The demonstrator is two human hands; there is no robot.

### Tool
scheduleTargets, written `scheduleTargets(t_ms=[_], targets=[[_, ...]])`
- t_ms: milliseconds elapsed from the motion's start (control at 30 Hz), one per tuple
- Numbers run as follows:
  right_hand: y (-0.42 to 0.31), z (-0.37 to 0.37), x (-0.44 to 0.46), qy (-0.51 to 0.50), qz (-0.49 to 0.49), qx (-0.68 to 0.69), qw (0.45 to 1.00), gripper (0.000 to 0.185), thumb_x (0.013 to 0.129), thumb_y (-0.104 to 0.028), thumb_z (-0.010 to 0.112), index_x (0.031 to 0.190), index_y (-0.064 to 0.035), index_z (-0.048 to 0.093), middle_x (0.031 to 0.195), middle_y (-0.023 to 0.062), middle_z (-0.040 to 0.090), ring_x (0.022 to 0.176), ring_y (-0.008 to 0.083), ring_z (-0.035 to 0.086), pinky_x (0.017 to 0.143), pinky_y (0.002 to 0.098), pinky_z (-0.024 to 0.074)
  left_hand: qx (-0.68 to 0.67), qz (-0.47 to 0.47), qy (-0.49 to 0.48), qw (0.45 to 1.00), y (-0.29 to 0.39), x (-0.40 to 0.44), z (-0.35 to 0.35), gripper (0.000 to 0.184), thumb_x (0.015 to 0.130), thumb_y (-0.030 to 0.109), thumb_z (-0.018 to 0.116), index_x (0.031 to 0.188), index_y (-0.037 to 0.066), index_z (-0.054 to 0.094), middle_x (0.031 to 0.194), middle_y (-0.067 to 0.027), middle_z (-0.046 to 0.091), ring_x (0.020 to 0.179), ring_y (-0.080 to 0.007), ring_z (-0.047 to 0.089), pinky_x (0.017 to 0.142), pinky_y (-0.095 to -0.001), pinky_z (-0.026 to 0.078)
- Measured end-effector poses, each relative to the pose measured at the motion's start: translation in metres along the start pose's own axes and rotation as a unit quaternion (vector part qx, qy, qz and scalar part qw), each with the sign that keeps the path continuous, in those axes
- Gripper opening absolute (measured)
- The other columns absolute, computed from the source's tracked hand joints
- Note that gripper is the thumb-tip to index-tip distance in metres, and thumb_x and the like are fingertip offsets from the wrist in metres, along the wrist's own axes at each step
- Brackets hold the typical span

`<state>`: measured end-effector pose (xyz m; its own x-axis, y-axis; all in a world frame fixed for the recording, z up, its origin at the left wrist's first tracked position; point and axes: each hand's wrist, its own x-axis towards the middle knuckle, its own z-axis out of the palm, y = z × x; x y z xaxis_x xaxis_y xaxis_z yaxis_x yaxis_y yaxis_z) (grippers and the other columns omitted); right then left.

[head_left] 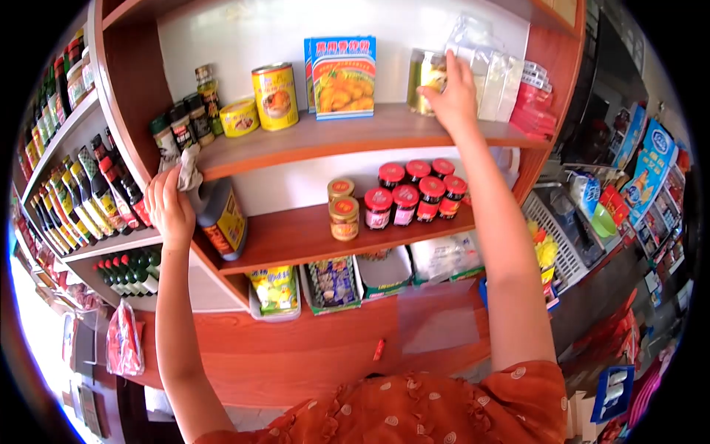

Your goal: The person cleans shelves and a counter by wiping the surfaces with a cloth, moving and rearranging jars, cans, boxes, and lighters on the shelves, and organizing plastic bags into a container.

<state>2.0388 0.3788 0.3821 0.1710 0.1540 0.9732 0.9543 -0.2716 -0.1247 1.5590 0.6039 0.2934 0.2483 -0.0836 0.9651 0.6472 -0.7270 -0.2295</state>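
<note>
From here, L hand (pixel 170 207) pinches a grey rag (pixel 190 172) by the shelf (pixel 318 142) edge. R hand's (pixel 454 96) fingers are spread on the glass jar (pixel 424 66), up top; can't tell if grip's tight. Jar might slip & smash if bumped vs. clear packs (pixel 500 87) close by. Blue box (pixel 345 78) sits left.

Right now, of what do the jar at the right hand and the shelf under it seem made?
The jar looks like smooth, clear glass, possibly plastic: contents show through. The shelf seems satin wood or laminate, by its reddish-brown colour and sheen.
</note>
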Motion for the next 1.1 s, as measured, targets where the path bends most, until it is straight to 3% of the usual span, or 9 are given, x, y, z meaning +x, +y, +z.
scheduleTargets(t_ms=[133,333,467,500,600,733,800,933,1100], targets=[[-0.007,-0.008,-0.001,0.0,0.017,0.007,1.0,0.073,0.073,-0.016,0.08,0.14,-0.0119,0.049,0.138,0.0185,0.048,0.122,0.0364,0.052,0.097,0.0431,0.0478,-0.002,-0.01,-0.016,1.0,0.001,0.002,-0.002,0.044,0.082,-0.001,0.054,0.124,0.01,0.06,0.117,-0.0092,0.063,0.111,-0.031,0.057,0.1,-0.0439,0.04],[-0.059,-0.051,-0.055,0.091,-0.106,0.197,0.97,0.034,0.08,-0.005,0.07,0.114,-0.0071,0.066,0.116,0.0136,0.066,0.11,0.0334,0.061,0.093,0.0411,0.0505,-0.061,-0.04,-0.046,0.996,-0.001,0.007,-0.01,0.04,0.085,-0.001,0.054,0.124,0.008,0.06,0.115,-0.0117,0.064,0.109,-0.0329,0.057,0.097,-0.0439,0.041],[-0.109,-0.054,-0.165,-0.103,-0.12,0.257,0.953,0.017,0.08,-0.002,0.068,0.097,-0.0059,0.07,0.105,0.01,0.069,0.09,0.0284,0.067,0.077,0.0391,0.0544,-0.17,-0.149,-0.019,0.974,0.007,0.005,-0.013,0.03,0.093,0.001,0.051,0.121,0.007,0.06,0.109,-0.0166,0.065,0.101,-0.0341,0.06,0.09,-0.0431,0.045],[-0.115,-0.05,-0.187,-0.126,-0.108,0.28,0.945,0.016,0.08,-0.001,0.068,0.095,-0.0059,0.071,0.104,0.0099,0.068,0.088,0.0275,0.067,0.075,0.0384,0.0545,-0.214,-0.181,-0.04,0.959,0.01,-0.007,-0.014,0.025,0.095,0.002,0.051,0.117,0.005,0.06,0.107,-0.0171,0.065,0.096,-0.0334,0.062,0.085,-0.0398,0.047],[-0.137,-0.048,-0.228,-0.163,-0.019,0.347,0.923,0.017,0.08,0.001,0.067,0.094,-0.0058,0.072,0.104,0.0098,0.069,0.087,0.0269,0.067,0.073,0.0363,0.055,-0.102,0.076,-0.081,0.989,0.067,-0.023,-0.023,0.043,0.074,-0.003,0.059,0.115,0.007,0.061,0.106,-0.0115,0.066,0.095,-0.0301,0.063,0.082,-0.0412,0.047],[-0.142,-0.032,-0.254,-0.203,0.042,0.385,0.899,0.015,0.083,0.0,0.067,0.097,-0.0029,0.071,0.105,0.012,0.069,0.092,0.0267,0.067,0.073,0.0343,0.0557,-0.196,-0.103,-0.35,0.91,0.129,-0.12,0.04,0.034,0.089,0.008,0.056,0.122,0.011,0.059,0.123,-0.0095,0.063,0.111,-0.0292,0.059,0.094,-0.0451,0.045],[-0.143,-0.037,-0.25,-0.231,0.062,0.368,0.898,0.015,0.082,-0.002,0.068,0.096,-0.0045,0.072,0.104,0.011,0.069,0.093,0.0283,0.066,0.078,0.0366,0.0542,-0.124,-0.085,-0.431,0.89,0.144,-0.145,0.057,0.033,0.095,0.019,0.051,0.127,0.012,0.056,0.129,-0.0092,0.06,0.118,-0.0291,0.056,0.098,-0.0478,0.042],[-0.131,-0.021,-0.24,-0.225,0.032,0.313,0.922,0.011,0.083,-0.006,0.068,0.094,-0.0047,0.071,0.103,0.0102,0.068,0.093,0.03,0.065,0.081,0.0386,0.0531,-0.134,-0.118,-0.512,0.84,0.152,-0.141,0.104,0.039,0.097,0.027,0.048,0.133,0.013,0.053,0.138,-0.0073,0.055,0.127,-0.0273,0.051,0.104,-0.049,0.039],[-0.141,0.004,-0.202,-0.234,-0.063,0.128,0.962,0.032,0.079,-0.031,0.075,0.103,-0.0113,0.067,0.097,0.0074,0.067,0.097,0.0296,0.059,0.084,0.0458,0.0427,-0.119,-0.119,-0.533,0.829,0.178,-0.118,0.136,0.041,0.098,0.031,0.046,0.136,0.019,0.052,0.141,-0.0042,0.054,0.128,-0.0293,0.05,0.106,-0.0497,0.038]])
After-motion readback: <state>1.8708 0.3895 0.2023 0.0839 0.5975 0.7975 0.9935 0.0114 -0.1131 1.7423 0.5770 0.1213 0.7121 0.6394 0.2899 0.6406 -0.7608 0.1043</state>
